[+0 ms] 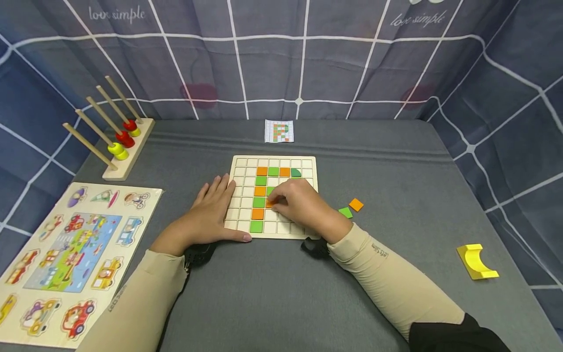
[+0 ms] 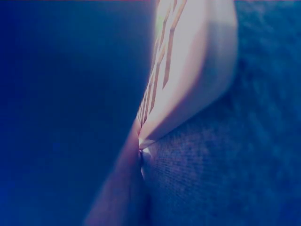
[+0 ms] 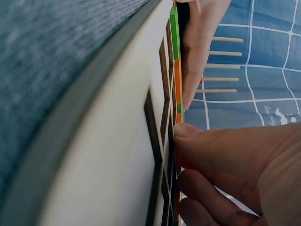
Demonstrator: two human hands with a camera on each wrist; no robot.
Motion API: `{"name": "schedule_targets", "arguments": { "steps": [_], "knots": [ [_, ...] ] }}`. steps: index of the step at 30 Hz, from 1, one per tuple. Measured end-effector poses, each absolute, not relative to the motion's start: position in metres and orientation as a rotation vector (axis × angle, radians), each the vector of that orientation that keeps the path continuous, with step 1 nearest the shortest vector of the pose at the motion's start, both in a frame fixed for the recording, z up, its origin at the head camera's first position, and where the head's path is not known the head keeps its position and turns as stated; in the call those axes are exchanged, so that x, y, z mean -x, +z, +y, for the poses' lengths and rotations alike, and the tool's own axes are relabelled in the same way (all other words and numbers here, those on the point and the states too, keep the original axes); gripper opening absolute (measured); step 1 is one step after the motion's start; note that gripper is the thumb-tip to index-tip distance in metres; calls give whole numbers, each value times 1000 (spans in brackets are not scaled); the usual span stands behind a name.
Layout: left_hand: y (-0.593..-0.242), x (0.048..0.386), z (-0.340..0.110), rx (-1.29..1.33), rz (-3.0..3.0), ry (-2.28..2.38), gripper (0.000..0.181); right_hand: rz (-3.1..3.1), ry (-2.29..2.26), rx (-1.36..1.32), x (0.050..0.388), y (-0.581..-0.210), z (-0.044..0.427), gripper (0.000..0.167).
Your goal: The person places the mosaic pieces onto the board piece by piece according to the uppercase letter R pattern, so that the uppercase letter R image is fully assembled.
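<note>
A wooden grid board (image 1: 241, 216) lies on the grey table, with orange and green square tiles in a column and along a row. At the row's right end sits a dark green rounded tile (image 1: 296, 172). My left hand (image 1: 210, 212) rests against the board's left side, fingers straight and thumb along the near edge. Over the middle of the board, my right hand (image 1: 303, 205) pinches an orange tile (image 1: 269, 205) at the grid surface, beside the column. The right wrist view shows thumb (image 3: 188, 130) and fingertips low against the board; the tile is partly hidden.
Loose green (image 1: 345, 212) and orange (image 1: 356, 205) tiles lie right of the board. A small pattern card (image 1: 279, 131) is behind it. Leftward stand a peg stacker (image 1: 127, 156) with rings and a vehicle puzzle (image 1: 145, 205). A yellow arch block (image 1: 475, 261) lies far right.
</note>
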State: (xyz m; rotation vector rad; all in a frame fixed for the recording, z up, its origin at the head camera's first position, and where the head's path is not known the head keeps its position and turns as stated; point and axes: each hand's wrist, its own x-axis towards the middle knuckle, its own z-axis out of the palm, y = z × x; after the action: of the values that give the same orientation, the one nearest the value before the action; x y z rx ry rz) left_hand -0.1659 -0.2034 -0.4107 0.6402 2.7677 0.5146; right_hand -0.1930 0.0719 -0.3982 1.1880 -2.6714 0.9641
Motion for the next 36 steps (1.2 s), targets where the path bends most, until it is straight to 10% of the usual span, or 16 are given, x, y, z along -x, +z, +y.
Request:
{"name": "schedule_targets", "arguments": {
  "steps": [36],
  "knots": [
    [-412, 165, -204, -646, 2781, 533, 150, -2634, 869, -723, 181, -406, 207, 18]
  ]
}}
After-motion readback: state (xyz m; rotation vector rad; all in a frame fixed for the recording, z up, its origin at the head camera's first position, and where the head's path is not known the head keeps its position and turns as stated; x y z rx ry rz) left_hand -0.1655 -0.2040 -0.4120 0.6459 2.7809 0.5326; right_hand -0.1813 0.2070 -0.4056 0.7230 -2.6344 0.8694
